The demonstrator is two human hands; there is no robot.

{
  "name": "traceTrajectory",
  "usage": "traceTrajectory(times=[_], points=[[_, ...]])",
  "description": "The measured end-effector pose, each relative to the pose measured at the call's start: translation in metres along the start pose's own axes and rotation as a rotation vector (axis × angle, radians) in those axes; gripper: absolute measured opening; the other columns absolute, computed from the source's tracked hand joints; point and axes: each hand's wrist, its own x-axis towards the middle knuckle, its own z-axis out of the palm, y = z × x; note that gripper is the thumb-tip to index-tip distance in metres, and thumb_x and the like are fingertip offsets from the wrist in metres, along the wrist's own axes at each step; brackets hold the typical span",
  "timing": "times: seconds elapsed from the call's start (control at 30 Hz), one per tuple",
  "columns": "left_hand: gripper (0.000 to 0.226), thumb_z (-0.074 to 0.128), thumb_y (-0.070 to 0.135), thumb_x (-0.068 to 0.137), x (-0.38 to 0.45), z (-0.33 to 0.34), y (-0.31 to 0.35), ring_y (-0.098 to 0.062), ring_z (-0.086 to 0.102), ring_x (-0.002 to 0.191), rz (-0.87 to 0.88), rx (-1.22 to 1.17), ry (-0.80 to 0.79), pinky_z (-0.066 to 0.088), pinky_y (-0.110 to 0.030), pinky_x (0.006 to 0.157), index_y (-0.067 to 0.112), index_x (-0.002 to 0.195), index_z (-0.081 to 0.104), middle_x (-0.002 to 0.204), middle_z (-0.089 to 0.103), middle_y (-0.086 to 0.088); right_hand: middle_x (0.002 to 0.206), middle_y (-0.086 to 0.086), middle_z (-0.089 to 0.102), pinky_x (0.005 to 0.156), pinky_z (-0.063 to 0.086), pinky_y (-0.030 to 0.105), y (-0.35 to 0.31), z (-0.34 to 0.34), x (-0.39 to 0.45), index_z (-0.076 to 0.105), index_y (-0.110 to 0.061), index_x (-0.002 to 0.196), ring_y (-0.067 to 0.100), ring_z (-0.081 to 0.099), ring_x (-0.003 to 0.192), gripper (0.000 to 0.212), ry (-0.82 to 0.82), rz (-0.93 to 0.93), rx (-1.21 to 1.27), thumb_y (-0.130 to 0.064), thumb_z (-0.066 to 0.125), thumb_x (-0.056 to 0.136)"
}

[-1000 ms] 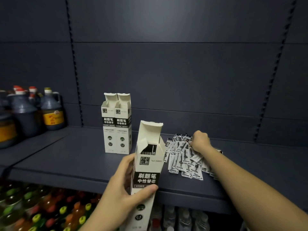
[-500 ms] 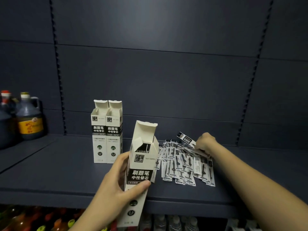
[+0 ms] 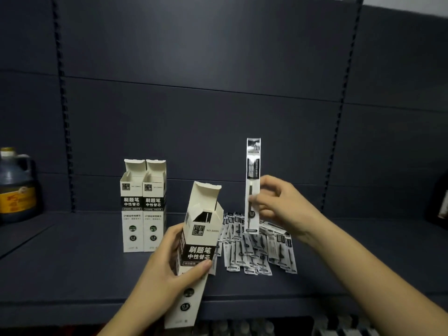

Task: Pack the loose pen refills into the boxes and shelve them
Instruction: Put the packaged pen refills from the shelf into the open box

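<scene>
My left hand [image 3: 167,265] grips a tall white refill box [image 3: 202,235] with black lettering, tilted, its top flap open and something dark inside. My right hand [image 3: 278,204] pinches one packaged pen refill [image 3: 252,170] and holds it upright above the pile, to the right of the box's mouth. A heap of loose packaged refills [image 3: 259,248] lies on the dark shelf [image 3: 72,267] just right of the held box. Two more open white boxes [image 3: 143,207] stand side by side further back on the left.
A dark sauce jug [image 3: 15,187] with a yellow label stands at the shelf's far left, and a dark object [image 3: 440,202] sits at the right edge. The slotted back panel [image 3: 218,93] rises behind. Bottle tops [image 3: 242,327] show on the lower shelf.
My right hand has lifted one refill out of the pile and turned it upright. The left hand keeps its hold on the open box. The camera view has shifted right.
</scene>
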Motion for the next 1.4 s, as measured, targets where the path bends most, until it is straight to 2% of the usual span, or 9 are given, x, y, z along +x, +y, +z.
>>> traceTrajectory(times=[0.07,0.23,0.47,0.63,0.87,1.0,1.13,1.2,1.4], points=[[0.057,0.079,0.019,0.077,-0.001,0.001,0.002,0.002,0.068,0.105,0.019,0.006,-0.012,0.053,-0.023,0.093,0.037,0.123,0.05,0.114,0.07,0.024,0.066,-0.002,0.069,0.046,0.044,0.01,-0.016,0.013,-0.013,0.061,0.004,0.105,0.002,0.058,0.048,0.014,-0.001,-0.094,0.099,0.006,0.057,0.092],[0.059,0.078,0.029,0.07,-0.006,-0.001,0.006,0.005,0.067,0.105,0.055,-0.001,-0.03,0.052,-0.013,0.09,0.037,0.122,0.05,0.114,0.069,0.026,0.103,0.006,0.076,0.078,0.06,0.026,-0.036,0.035,-0.027,0.068,-0.012,0.105,0.019,0.073,0.096,0.021,0.082,-0.324,0.159,0.002,0.063,0.09],[0.06,0.077,0.033,0.069,-0.005,-0.014,0.005,0.003,0.066,0.108,0.093,-0.005,-0.021,0.052,-0.02,0.093,0.034,0.123,0.051,0.115,0.069,0.023,0.106,0.007,0.076,0.08,0.059,0.026,-0.038,0.054,-0.034,0.065,-0.003,0.11,0.018,0.074,0.095,0.023,0.102,-0.419,0.096,0.003,0.067,0.088],[0.057,0.079,0.026,0.072,-0.003,-0.022,0.001,0.006,0.066,0.106,0.099,-0.006,-0.024,0.051,-0.013,0.09,0.033,0.122,0.051,0.114,0.068,0.025,0.102,-0.003,0.075,0.083,0.06,0.047,-0.035,0.068,-0.039,0.061,-0.015,0.109,0.023,0.073,0.093,0.03,0.106,-0.425,-0.181,-0.002,0.072,0.084],[0.059,0.079,0.027,0.072,-0.004,-0.025,-0.002,0.004,0.066,0.107,0.081,-0.001,-0.066,0.052,-0.021,0.092,0.035,0.123,0.05,0.115,0.068,0.024,0.093,-0.007,0.073,0.084,0.056,0.041,-0.018,0.077,-0.037,0.069,-0.025,0.096,0.009,0.069,0.089,0.01,0.152,-0.359,-0.489,-0.031,0.069,0.088],[0.058,0.08,0.023,0.074,-0.003,-0.02,-0.003,0.008,0.065,0.105,0.077,0.01,-0.049,0.052,-0.015,0.089,0.037,0.122,0.05,0.115,0.067,0.027,0.074,0.005,0.068,0.074,0.05,0.034,-0.011,0.073,-0.04,0.07,-0.006,0.078,0.01,0.061,0.073,0.043,0.098,-0.357,-0.544,-0.04,0.052,0.097],[0.057,0.079,0.021,0.073,-0.001,-0.007,0.0,0.008,0.065,0.104,0.079,0.01,-0.037,0.049,-0.009,0.087,0.035,0.121,0.052,0.115,0.067,0.026,0.087,-0.006,0.066,0.088,0.044,0.03,-0.002,0.064,-0.036,0.069,-0.017,0.074,0.012,0.051,0.099,0.041,0.023,-0.328,-0.726,-0.045,0.049,0.097],[0.058,0.078,0.025,0.07,0.0,0.0,0.003,0.008,0.065,0.104,0.08,0.007,-0.029,0.049,-0.007,0.085,0.034,0.121,0.052,0.114,0.067,0.026,0.091,-0.013,0.064,0.09,0.042,0.029,0.0,0.057,-0.033,0.068,-0.028,0.076,0.011,0.049,0.103,0.032,-0.039,-0.309,-0.722,-0.046,0.051,0.095],[0.059,0.078,0.027,0.068,0.002,0.018,0.005,0.007,0.065,0.104,0.057,0.009,0.024,0.049,-0.006,0.084,0.033,0.12,0.052,0.115,0.067,0.027,0.092,-0.01,0.073,0.072,0.047,0.012,0.004,0.01,-0.02,0.074,-0.023,0.093,-0.002,0.063,0.083,0.021,-0.045,-0.304,-0.398,-0.038,0.059,0.094]])
